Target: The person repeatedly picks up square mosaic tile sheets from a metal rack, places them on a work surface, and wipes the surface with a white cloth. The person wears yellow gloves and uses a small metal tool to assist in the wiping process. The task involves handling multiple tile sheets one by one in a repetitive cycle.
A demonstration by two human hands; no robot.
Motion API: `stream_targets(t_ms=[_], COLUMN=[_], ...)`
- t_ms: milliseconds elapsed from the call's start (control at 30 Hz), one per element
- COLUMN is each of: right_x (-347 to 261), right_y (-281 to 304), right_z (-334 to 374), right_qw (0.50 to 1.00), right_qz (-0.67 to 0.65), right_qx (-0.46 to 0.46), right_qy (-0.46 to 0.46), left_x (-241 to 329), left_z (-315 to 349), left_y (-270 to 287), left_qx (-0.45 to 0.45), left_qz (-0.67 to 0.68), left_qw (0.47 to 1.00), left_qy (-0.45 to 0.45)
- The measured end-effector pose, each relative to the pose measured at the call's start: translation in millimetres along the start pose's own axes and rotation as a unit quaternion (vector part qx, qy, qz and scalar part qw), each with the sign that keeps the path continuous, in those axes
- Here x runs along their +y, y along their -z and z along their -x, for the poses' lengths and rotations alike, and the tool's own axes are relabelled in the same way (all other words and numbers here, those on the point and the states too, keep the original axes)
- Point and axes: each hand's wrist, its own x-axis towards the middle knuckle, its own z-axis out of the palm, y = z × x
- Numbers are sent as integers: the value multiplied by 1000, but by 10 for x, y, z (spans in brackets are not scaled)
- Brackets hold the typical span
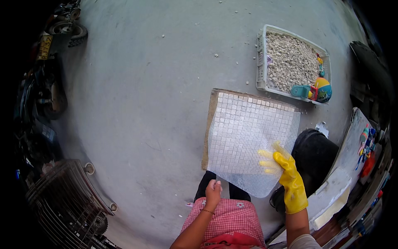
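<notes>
A sheet of white mesh (240, 137) covers most of a square of small pale mosaic tiles (265, 101) on a brown board (205, 145). Its near right part is lifted and curved. My right hand (286, 164), in a yellow rubber glove, grips the mesh there, with the fingers showing through from beneath and the thumb on top. Bare and closed, my left hand (213, 191) is at the near edge of the board, over my lap. A pale, partly see-through strip shows beside it; what the fingers hold, if anything, is hidden.
A white crate (262, 62) of small stones, with a few toys, stands at the far right. Close on the right are a black bucket (316, 151) and a pale bench-like panel (348, 128). Motorbikes (62, 31) and a metal rack (70, 191) line the left.
</notes>
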Motion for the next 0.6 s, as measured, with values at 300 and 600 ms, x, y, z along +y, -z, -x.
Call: stream_targets(t_ms=[300, 600], right_x=[-51, -99], right_y=[179, 350], right_z=[-50, -75], right_qw=[988, 967], right_qz=[156, 252], right_qx=[18, 14], right_qy=[-8, 36], left_x=[31, 48], left_z=[72, 80], left_y=[76, 76], left_qx=[30, 19], left_qz=[-4, -41], left_qw=[997, 997], left_qy=[-64, -68])
